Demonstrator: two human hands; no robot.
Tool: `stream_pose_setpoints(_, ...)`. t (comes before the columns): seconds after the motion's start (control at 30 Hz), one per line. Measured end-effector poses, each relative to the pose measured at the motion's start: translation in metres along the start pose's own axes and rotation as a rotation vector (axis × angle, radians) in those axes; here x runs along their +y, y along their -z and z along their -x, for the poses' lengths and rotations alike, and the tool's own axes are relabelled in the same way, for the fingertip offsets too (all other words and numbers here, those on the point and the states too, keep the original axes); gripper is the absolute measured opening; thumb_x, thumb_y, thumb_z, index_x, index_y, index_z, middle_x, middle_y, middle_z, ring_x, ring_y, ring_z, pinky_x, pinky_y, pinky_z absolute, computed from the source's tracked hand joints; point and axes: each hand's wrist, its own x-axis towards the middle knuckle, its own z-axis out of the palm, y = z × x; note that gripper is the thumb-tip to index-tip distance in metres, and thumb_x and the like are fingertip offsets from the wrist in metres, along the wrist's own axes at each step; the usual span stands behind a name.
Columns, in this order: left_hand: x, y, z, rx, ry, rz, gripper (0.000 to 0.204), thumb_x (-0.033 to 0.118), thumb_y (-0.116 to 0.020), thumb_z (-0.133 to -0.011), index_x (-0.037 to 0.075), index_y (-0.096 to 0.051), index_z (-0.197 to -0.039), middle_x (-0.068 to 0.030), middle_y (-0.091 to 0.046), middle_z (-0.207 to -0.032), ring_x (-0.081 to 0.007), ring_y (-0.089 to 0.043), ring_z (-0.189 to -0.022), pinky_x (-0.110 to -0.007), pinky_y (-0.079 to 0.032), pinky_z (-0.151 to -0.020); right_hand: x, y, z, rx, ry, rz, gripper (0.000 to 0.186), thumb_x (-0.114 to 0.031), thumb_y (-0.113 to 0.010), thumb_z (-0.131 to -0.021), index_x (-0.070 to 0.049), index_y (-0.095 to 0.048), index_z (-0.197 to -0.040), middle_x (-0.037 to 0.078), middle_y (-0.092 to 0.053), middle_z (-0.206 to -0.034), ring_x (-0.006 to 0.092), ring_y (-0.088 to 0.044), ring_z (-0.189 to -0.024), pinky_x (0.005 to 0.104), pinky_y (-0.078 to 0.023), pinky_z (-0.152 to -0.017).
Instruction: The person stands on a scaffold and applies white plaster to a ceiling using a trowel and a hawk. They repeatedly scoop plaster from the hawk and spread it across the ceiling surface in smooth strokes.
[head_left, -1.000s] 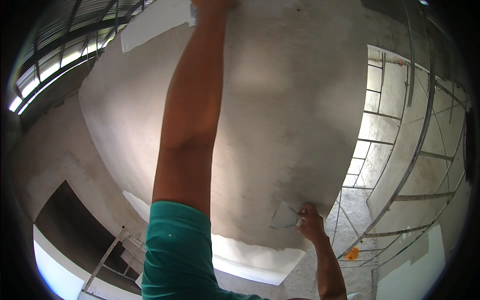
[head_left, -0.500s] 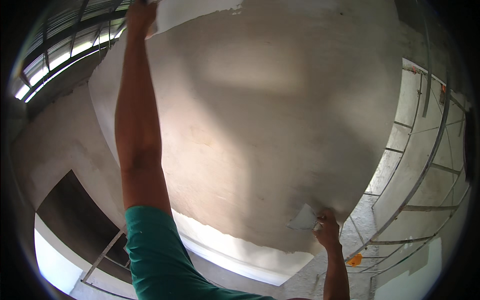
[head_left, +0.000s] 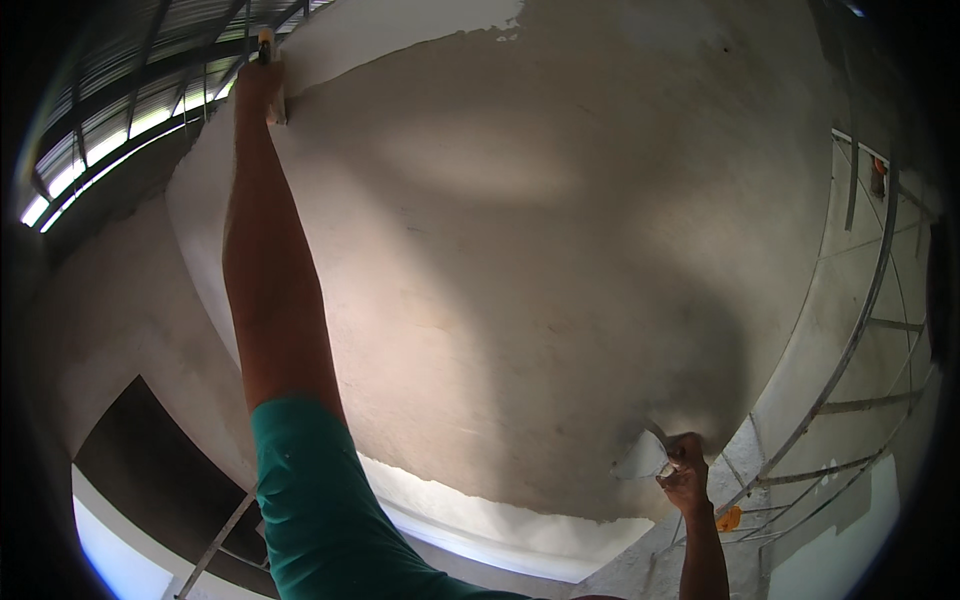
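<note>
My left arm, in a green sleeve, reaches up the left side of a broad plastered wall (head_left: pixel 560 270). At its end my left hand (head_left: pixel 257 88) is closed round the handle of a plastering trowel (head_left: pixel 279 102), whose flat blade shows nearly edge-on beside the wall. This hand is close to the lower edge of a white skim coat (head_left: pixel 390 28). Low on the right, my right hand (head_left: pixel 687 478) grips a putty knife (head_left: pixel 642 458). Pale putty seems to cover its wide blade, which is held in front of the wall; whether it touches cannot be seen.
Metal scaffolding (head_left: pixel 868 320) with rungs stands at the right, with an orange object (head_left: pixel 730 518) near its foot. A dark opening (head_left: pixel 165 480) is at lower left. Roof beams (head_left: pixel 130 75) run across the upper left. A white band (head_left: pixel 500 525) borders the wall's bottom.
My left hand with the trowel has come down and slightly left from the picture's top edge. My right hand and the putty knife appear a little lower and further right; the view has also shifted.
</note>
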Motion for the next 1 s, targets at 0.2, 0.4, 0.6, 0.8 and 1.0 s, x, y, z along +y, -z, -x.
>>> stream_pose_setpoints(0.2,0.101,0.003,0.043,-0.150,-0.197,0.038,0.045,0.034,-0.059,-0.071,-0.007,-0.065,-0.090,-0.0234,-0.065,-0.086,-0.0347,-0.064,-0.084,-0.042,-0.049,-0.072,-0.021,-0.013,-0.006,-0.028,0.356,0.446,0.040,0.006,-0.070,-0.061,-0.011,-0.052,-0.092,0.002,-0.047,-0.091,0.0156,-0.050,-0.084,0.0262,-0.046,-0.062)
stream_pose_setpoints(0.4,0.229,-0.039,0.100,0.024,-0.583,-0.285,0.035,0.011,-0.055,-0.072,-0.008,-0.060,-0.100,-0.0298,-0.062,-0.099,-0.0418,-0.060,-0.095,-0.046,-0.048,-0.081,-0.031,-0.018,-0.002,0.026,0.475,0.637,0.034,0.007,-0.070,-0.051,-0.007,-0.065,-0.082,0.007,-0.052,-0.093,0.0240,-0.054,-0.087,0.0321,-0.046,-0.074)
stream_pose_setpoints(0.6,0.350,0.017,0.222,-0.075,-0.214,0.289,0.036,0.015,-0.055,-0.077,-0.007,-0.060,-0.105,-0.0298,-0.058,-0.110,-0.0406,-0.057,-0.106,-0.043,-0.046,-0.089,-0.062,-0.022,-0.001,-0.055,0.328,1.118,0.029,-0.003,-0.074,-0.052,-0.008,-0.068,-0.081,0.004,-0.053,-0.097,0.0222,-0.057,-0.088,0.0353,-0.050,-0.072)
stream_pose_setpoints(0.8,0.261,0.041,0.149,0.109,-0.395,0.083,0.037,0.023,-0.056,-0.076,-0.003,-0.063,-0.101,-0.0245,-0.063,-0.098,-0.0368,-0.062,-0.090,-0.043,-0.048,-0.077,-0.065,-0.018,0.001,-0.049,0.339,1.108,0.026,-0.003,-0.075,-0.055,-0.002,-0.062,-0.078,0.008,-0.051,-0.092,0.0261,-0.056,-0.084,0.0331,-0.049,-0.072)
stream_pose_setpoints(1.0,0.080,0.020,0.020,0.173,-0.170,-0.240,0.044,0.033,-0.058,-0.071,-0.005,-0.066,-0.092,-0.0264,-0.064,-0.095,-0.0401,-0.062,-0.093,-0.043,-0.050,-0.081,-0.046,-0.017,-0.003,0.052,0.479,0.894,0.031,0.002,-0.071,-0.054,-0.010,-0.065,-0.082,0.006,-0.054,-0.093,0.0249,-0.057,-0.086,0.0344,-0.050,-0.070)
